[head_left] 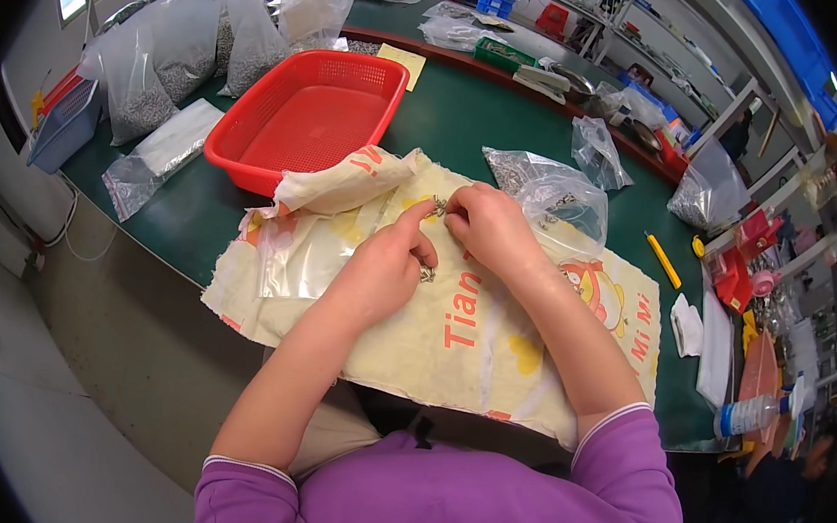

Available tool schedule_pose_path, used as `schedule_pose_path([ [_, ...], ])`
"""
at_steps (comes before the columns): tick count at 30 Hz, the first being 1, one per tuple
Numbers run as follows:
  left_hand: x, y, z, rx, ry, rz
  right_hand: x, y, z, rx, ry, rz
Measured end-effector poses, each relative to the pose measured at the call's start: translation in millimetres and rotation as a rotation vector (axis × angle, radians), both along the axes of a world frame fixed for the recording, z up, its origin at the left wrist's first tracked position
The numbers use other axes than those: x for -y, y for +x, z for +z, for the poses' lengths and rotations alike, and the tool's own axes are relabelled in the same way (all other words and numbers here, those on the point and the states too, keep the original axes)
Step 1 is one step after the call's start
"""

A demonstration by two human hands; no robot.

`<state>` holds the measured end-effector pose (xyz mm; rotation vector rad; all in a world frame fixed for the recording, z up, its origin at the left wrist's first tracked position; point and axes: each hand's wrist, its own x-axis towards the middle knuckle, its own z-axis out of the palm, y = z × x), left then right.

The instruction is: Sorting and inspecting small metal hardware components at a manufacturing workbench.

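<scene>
A cream printed cloth (415, 340) lies over the near edge of the green table. On it rests a small cluster of silvery metal parts (440, 205). My left hand (389, 267) reaches its index finger to that cluster, its other fingers curled over more small metal parts (426, 274). To the right of the cluster, my right hand (490, 224) is closed, thumb and fingertips pressed together; what is between them is hidden. A clear plastic bag (310, 255) lies on the cloth left of my left hand. Beyond my right hand sits an open clear bag of metal parts (551, 192).
A red plastic basket (314, 122) stands on the green table (457, 126) at the far left. Behind it are several filled clear bags (181, 59). At right lie a yellow cutter (663, 261), white paper (686, 326) and a plastic bottle (747, 416). Shelves rise beyond.
</scene>
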<state>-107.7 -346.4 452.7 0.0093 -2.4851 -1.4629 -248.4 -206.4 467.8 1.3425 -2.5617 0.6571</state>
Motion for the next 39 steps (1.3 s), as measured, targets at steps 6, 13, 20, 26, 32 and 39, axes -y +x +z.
schedule_pose_path([
  [6, 0.6, -3.2, -12.0, -0.063, 0.063, 0.043, 3.2, 29.9, 43.4, 0.474, 0.203, -0.034],
  [13, 1.0, -2.5, -15.9, -0.152, -0.076, 0.017, 0.5, 14.0, 27.2, 0.392, -0.045, -0.069],
  [20, -0.2, -2.3, -6.2, -0.057, -0.02, -0.027, 1.8, -7.3, -7.0, -0.053, -0.091, 0.114],
  [26, 0.3, -1.4, -4.1, -0.027, 0.006, -0.017, 2.9, 2.6, 5.3, 0.121, -0.014, 0.081],
  [32, -0.9, -1.7, -2.2, -0.031, 0.013, -0.011, 3.3, 0.9, 9.6, 0.1, 0.011, 0.122],
  [39, -0.6, -1.8, -3.2, -0.038, -0.005, -0.008, 2.4, -1.6, 8.4, 0.08, 0.007, 0.158],
])
